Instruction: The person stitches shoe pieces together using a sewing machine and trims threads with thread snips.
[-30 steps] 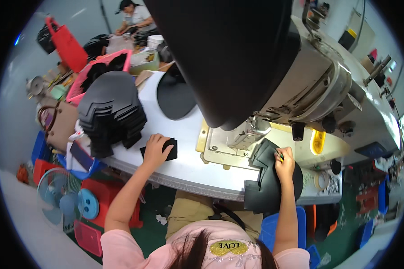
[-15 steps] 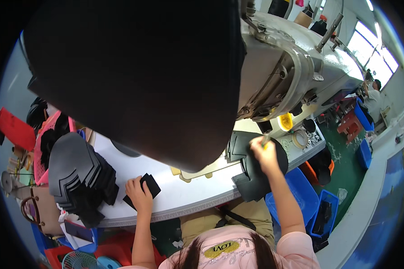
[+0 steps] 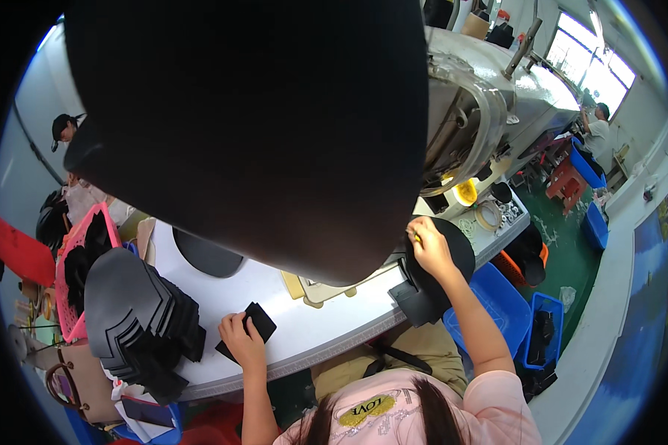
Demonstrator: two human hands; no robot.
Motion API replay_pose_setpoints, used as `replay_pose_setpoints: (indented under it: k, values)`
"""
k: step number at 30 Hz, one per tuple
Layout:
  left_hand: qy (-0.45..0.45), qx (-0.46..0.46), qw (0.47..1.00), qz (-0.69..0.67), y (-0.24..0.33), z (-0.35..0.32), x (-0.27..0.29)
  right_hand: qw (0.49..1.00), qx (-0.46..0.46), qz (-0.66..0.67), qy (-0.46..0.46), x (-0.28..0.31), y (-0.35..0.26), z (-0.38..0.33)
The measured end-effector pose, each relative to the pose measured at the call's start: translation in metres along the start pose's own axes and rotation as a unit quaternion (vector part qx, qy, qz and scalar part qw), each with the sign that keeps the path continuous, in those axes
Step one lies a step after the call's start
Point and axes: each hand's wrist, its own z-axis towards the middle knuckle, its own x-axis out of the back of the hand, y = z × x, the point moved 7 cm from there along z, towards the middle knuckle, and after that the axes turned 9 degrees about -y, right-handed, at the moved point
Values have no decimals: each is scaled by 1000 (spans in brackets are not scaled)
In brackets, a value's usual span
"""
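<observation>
On the white table, at its front edge, my left hand point(image 3: 243, 343) curls its fingers over a small stack of black rectangular pieces point(image 3: 263, 320). My right hand point(image 3: 428, 248) is closed around a small tool with a yellow part point(image 3: 417, 238); its kind is too small to make out. Under that hand lies a dark, rounded sheet panel point(image 3: 456, 239), and a smaller dark piece point(image 3: 414, 298) sits at its near edge. The large black shape point(image 3: 274, 148) across the top hides the middle of the work area.
A tall pile of cut dark panels point(image 3: 126, 304) stands at the table's left. Beyond are a pink basket point(image 3: 73, 297) and a sewing machine point(image 3: 527, 81). Rolls of tape point(image 3: 488, 216) lie at the right, with blue bins point(image 3: 490, 300) below. People work at far left and far right.
The view has shifted, bringing a person into sight at far left. My right hand has moved slightly left over the dark panel. My left hand stays on the black pieces.
</observation>
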Motion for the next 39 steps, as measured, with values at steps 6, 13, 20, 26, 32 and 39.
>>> replay_pose_setpoints:
  k: [6, 13, 20, 26, 32, 39]
  values:
    - [23, -7, 998, -55, -5, -3, 4, 992, -17, -122, 40, -13, 16, 1]
    - [136, -35, 979, -145, -9, -14, 16, 989, 7, -125, 77, -15, 18, -4]
    - [221, -45, 959, -169, -12, -33, 32, 992, 2, -97, 75, -17, 19, -2]
    - [211, -113, 961, -136, 4, -31, 47, 997, -1, -53, 60, -10, 30, -1]
    - [226, -147, 946, -181, 64, -38, 74, 995, 79, 41, 35, 5, 34, -10]
    - [-122, -53, 908, -396, 167, 10, -25, 987, 141, 79, -7, 7, 27, -26]
